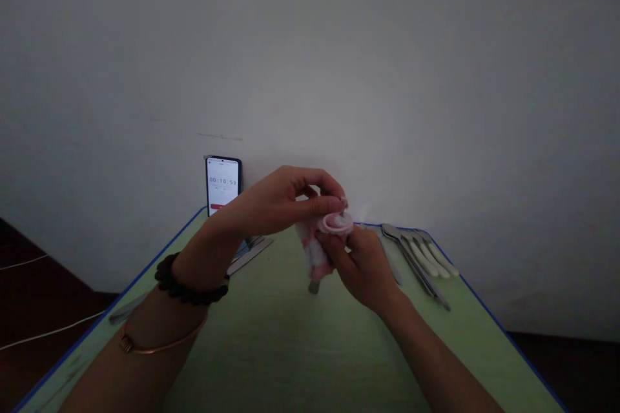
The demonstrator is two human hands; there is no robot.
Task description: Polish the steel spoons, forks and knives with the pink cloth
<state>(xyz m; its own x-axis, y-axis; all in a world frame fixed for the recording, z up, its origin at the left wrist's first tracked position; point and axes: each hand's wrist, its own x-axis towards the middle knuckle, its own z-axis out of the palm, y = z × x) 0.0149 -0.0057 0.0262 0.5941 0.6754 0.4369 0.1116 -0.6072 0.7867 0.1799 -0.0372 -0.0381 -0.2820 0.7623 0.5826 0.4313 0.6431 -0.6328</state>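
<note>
Over the middle of the table, my right hand (365, 264) is wrapped round a pink-and-white cloth (320, 258), which hangs down to the left. A rounded pink rim (338, 223) shows at the top of the bundle; whether it is a fold of the cloth or another item, I cannot tell. My left hand (305, 197) arches above it, thumb and fingertips pinched at a small shiny tip (343, 211) over the rim. Below the cloth's lower edge pokes a flat metal end (314, 286); the rest of that piece is hidden.
A phone (223, 184) with a running timer stands against the wall at the back left. Spoons (416, 264) and several white-handled utensils (438, 258) lie at the right. More flat metal pieces (249, 257) rest behind my left wrist. The green table (290, 348) has a blue edge.
</note>
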